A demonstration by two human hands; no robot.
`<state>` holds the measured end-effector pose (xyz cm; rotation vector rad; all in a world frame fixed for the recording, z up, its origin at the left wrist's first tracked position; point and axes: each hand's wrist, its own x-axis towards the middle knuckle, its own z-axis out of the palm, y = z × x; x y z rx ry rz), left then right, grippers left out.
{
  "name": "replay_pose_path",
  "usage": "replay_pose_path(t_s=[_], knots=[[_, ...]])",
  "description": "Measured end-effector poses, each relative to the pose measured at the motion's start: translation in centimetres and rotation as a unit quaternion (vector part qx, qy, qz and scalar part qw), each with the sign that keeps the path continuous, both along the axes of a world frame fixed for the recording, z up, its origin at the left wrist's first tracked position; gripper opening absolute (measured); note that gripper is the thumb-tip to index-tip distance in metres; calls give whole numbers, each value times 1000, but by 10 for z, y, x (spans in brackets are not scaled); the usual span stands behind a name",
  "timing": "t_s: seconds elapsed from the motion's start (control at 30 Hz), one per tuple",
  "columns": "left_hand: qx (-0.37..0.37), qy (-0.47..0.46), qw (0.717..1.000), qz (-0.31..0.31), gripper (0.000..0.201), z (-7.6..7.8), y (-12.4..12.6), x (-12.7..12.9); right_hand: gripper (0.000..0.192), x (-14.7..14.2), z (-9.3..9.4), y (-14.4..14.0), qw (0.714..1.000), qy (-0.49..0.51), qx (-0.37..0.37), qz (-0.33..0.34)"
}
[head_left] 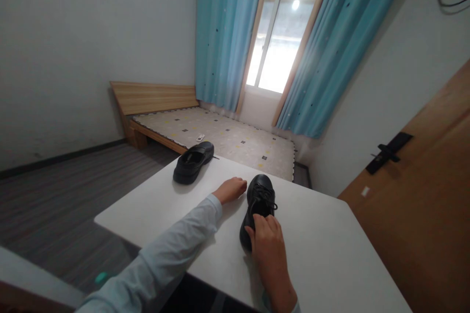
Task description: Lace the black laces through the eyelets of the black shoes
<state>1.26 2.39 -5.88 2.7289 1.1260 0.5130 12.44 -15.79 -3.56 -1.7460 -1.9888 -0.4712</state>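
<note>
A black lace-up shoe [261,188] stands upright on the white table, its toe pointing away from me and its laces tied in a bow. My right hand [270,242] grips the collar of this shoe near the heel, with the thumb on the left side and the fingers over the opening. Just left of the toe, my left hand [231,190] rests low over the table with its fingers curled. Whatever those fingers may hold is hidden. The other black shoe [194,161] lies tilted on its side at the far left edge, a lace end trailing right.
The white table [316,249] has its far edge close to a bed [235,139] with a patterned mattress. A small white object [200,138] lies on that mattress. To the right is a wooden door [422,195] with a black handle. Blue curtains [227,34] flank the window.
</note>
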Motion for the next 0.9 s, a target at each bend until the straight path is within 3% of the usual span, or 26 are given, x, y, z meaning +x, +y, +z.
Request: replay_pose_path(t_s=[0.1, 0.3, 0.6, 0.9], knots=[[3, 5, 1000, -3, 17, -1, 0, 0, 26, 4, 14, 0, 998, -22, -59, 16], [22, 0, 1000, -15, 19, -3, 2, -2, 25, 14, 30, 12, 982, -30, -178, 58], [13, -20, 1000, -12, 15, -1, 0, -3, 21, 36, 32, 16, 988, -36, -121, 94], [-2, -20, 1000, 3, 15, 5, -3, -3, 22, 100, 41, 29, 995, -35, -31, 86]])
